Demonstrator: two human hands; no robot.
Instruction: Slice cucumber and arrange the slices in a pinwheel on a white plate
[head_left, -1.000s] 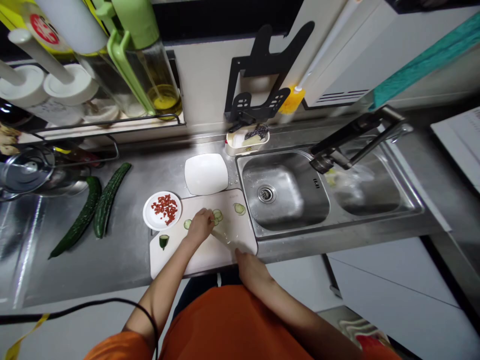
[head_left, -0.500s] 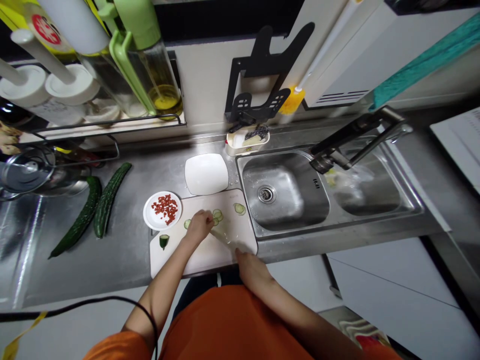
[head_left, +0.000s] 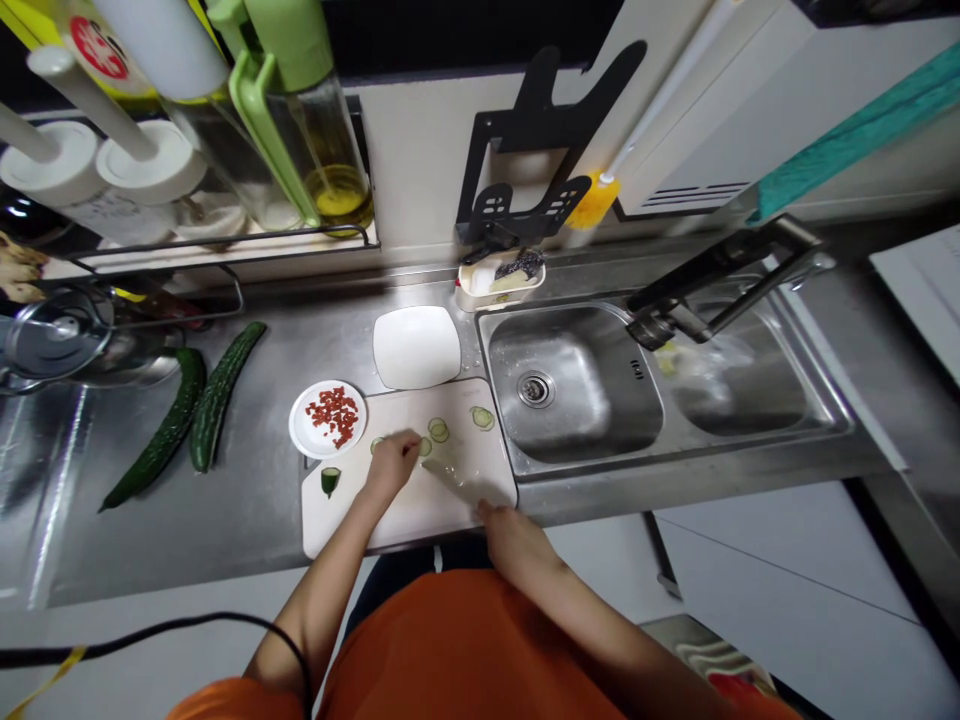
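My left hand (head_left: 394, 468) is over the white cutting board (head_left: 405, 515), its fingertips pinched at the edge of a thin cucumber slice (head_left: 425, 446). From the right, my right hand (head_left: 516, 538) grips a kitchen knife (head_left: 456, 482) whose pale blade lies low over the board, tip toward my left fingers. Its handle is hidden in my fist. Further cucumber slices (head_left: 439, 430) lie just beyond, with another small pile of slices (head_left: 482, 418) near the board's far right corner. At the left of the board rests a cucumber end piece (head_left: 330, 481).
A white plate of chopped red bits (head_left: 315, 432) overlaps the board's left corner. Behind stands a white square plate (head_left: 417, 347). Two whole cucumbers (head_left: 217, 400) lie left. To the right are a steel sink (head_left: 570, 390) and a faucet (head_left: 712, 285).
My left hand has shifted slightly left and nearer to me, uncovering the slice at its fingertips. My right hand and the knife stay almost in place. The view has shifted a little.
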